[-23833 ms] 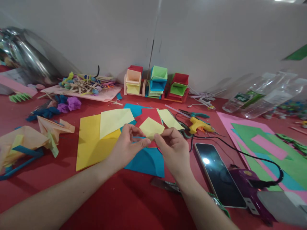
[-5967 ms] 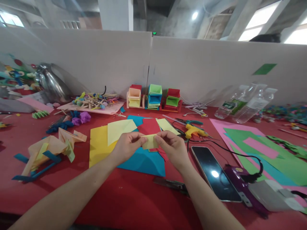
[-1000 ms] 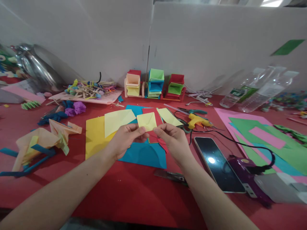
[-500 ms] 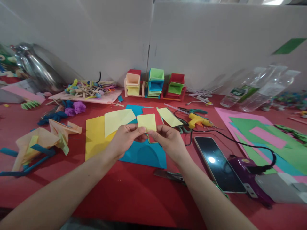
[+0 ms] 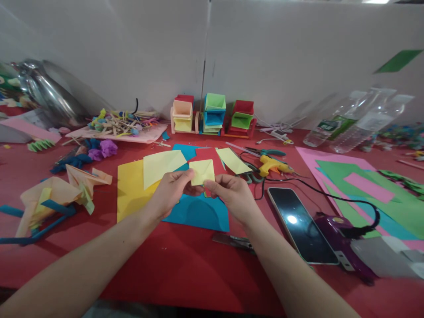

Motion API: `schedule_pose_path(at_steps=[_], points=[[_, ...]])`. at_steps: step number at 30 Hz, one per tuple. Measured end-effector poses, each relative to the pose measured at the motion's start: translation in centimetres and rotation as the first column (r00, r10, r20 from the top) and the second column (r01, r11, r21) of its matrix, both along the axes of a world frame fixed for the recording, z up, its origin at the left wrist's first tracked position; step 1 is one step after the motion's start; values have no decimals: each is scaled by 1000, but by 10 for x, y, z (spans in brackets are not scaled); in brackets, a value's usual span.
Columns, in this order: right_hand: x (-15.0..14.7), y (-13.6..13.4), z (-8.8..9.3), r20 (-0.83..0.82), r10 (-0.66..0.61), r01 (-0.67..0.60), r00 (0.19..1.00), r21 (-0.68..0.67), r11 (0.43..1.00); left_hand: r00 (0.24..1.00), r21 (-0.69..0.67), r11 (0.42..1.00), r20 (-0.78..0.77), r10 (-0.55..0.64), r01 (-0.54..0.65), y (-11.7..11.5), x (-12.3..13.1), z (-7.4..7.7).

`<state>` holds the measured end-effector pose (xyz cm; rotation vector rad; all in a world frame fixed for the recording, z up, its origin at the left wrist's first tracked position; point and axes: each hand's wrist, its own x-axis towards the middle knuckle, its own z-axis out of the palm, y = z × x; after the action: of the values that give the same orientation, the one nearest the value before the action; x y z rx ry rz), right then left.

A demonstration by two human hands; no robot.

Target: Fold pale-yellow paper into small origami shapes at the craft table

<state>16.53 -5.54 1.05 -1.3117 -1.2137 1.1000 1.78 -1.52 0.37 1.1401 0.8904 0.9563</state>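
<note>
A small pale yellow folded paper square is pinched between both hands above the middle of the table. My left hand grips its left edge, thumb on the front face. My right hand pinches its lower right corner. Crease lines show on the face of the square. Beneath lie a blue sheet, a yellow sheet, a larger pale yellow piece and a red piece. Another pale yellow strip lies just to the right. The fingers behind the square are partly hidden.
Several folded paper boxes stand against the wall. On the right are a yellow glue gun, a phone, a purple device and bottles. Scissors lie by my right forearm. Paper figures sit left.
The paper square now shows a creased face instead of a plain one. My left thumb has shifted up and left along its edge. Both hands still hold it in nearly the same place.
</note>
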Motion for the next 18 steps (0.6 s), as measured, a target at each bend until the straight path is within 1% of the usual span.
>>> schedule_pose_path(at_steps=[2, 6, 8, 12, 18], points=[[0, -1, 2, -37, -1, 1, 999, -4, 1000, 1000, 19, 1000, -26, -8, 8, 0, -1, 0], [1, -2, 5, -78, -8, 6, 997, -14, 1000, 981, 117, 980, -125, -145, 160, 1, -7, 1], [1, -2, 5, -82, 0, -1, 997, -18, 1000, 972, 149, 970, -169, -166, 191, 1, -8, 3], [0, -2, 4, -68, 22, -24, 997, -15, 1000, 976, 134, 979, -178, -127, 152, 1, -6, 3], [2, -4, 10, -11, 65, -65, 998, -22, 998, 989, 73, 991, -102, -109, 116, 1, -3, 0]])
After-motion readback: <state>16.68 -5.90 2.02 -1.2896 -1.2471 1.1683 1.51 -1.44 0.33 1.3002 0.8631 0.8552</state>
